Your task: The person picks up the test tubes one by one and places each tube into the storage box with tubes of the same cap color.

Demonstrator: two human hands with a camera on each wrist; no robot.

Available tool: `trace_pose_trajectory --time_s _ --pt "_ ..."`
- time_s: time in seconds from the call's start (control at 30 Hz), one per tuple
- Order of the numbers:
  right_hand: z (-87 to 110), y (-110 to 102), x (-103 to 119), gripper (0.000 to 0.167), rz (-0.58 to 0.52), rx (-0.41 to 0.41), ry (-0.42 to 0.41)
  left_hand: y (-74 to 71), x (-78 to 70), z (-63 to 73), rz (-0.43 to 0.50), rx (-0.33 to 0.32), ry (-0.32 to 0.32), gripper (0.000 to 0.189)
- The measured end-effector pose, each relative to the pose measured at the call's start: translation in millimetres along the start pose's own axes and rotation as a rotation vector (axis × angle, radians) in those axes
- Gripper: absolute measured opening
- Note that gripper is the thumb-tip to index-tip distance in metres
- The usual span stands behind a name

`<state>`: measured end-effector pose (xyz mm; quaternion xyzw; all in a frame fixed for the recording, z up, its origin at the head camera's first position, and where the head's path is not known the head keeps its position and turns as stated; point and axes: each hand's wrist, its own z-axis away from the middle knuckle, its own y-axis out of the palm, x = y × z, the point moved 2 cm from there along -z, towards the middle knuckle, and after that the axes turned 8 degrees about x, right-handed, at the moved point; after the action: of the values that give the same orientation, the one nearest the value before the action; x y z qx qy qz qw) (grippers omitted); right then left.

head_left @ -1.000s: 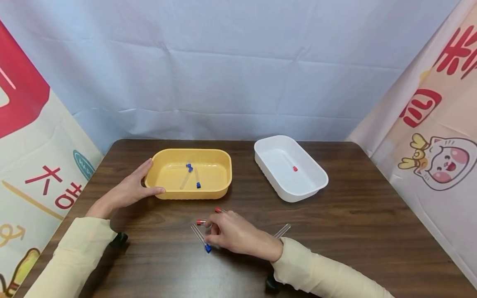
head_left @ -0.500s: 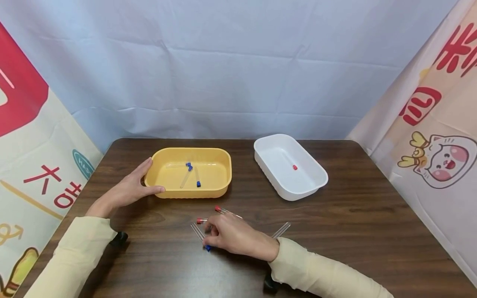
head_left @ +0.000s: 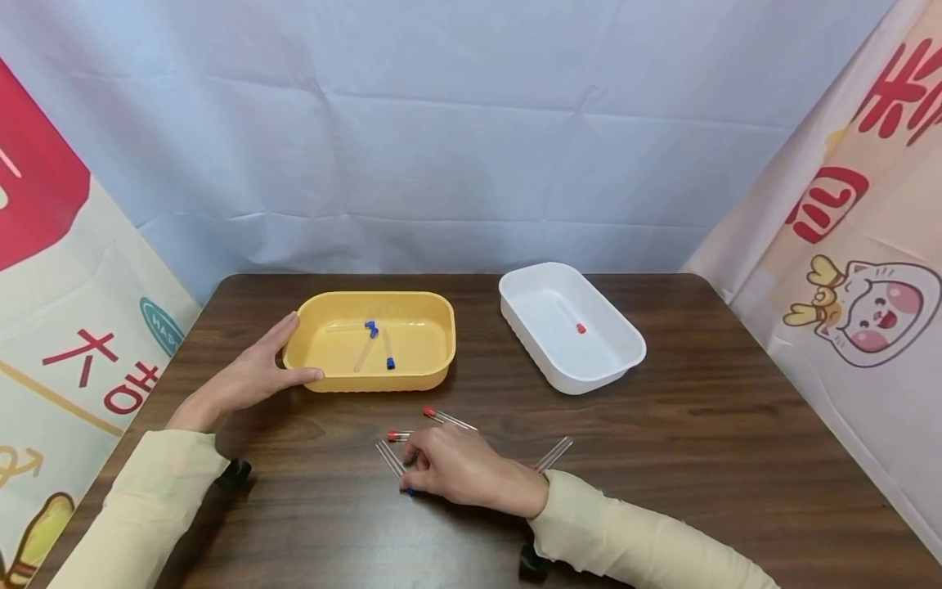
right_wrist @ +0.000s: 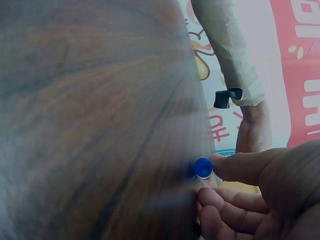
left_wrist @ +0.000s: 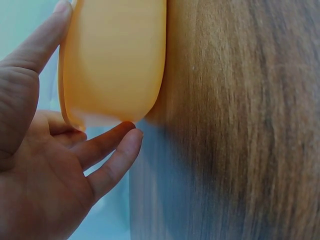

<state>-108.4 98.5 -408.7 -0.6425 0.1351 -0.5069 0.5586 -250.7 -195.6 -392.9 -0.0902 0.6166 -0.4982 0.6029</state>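
Note:
My left hand (head_left: 250, 372) grips the left end of a yellow plastic basin (head_left: 423, 348), thumb on its front rim and fingers round the far corner. In the left wrist view the fingertips touch the basin's end wall (left_wrist: 115, 65). My right hand (head_left: 464, 466) is low over the table, its thumb and fingertip pinching a blue-capped test tube (right_wrist: 203, 168) at the cap. The clear glass end points away from me to the left. Just beyond the knuckles lie red-capped test tubes (head_left: 400, 436), partly hidden by the hand. Several blue-capped tubes (head_left: 390, 362) lie inside the yellow basin.
To the right at the back stands a white basin (head_left: 611, 356) holding one red-capped tube (head_left: 580, 329). More clear tubes (head_left: 555, 452) lie behind the right wrist, partly covered by it. The wooden table (head_left: 699, 393) ends at a pale curtain (head_left: 456, 147).
My right thumb and fingers have come down onto the blue cap, which now mostly hides under them. The right hand has shifted slightly left. My left hand stays on the yellow basin.

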Motion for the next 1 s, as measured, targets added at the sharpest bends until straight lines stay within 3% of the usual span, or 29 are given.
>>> trace_pose_trajectory --time_s 0.57,1.0 --pt "5.2 0 1 0.013 0.02 0.022 -0.016 -0.5 1.4 2.6 0.024 0.005 -0.002 0.116" --pt "25.4 -5 -4 0.013 0.026 0.016 0.027 -0.4 1.0 3.4 0.01 0.006 0.008 0.116"
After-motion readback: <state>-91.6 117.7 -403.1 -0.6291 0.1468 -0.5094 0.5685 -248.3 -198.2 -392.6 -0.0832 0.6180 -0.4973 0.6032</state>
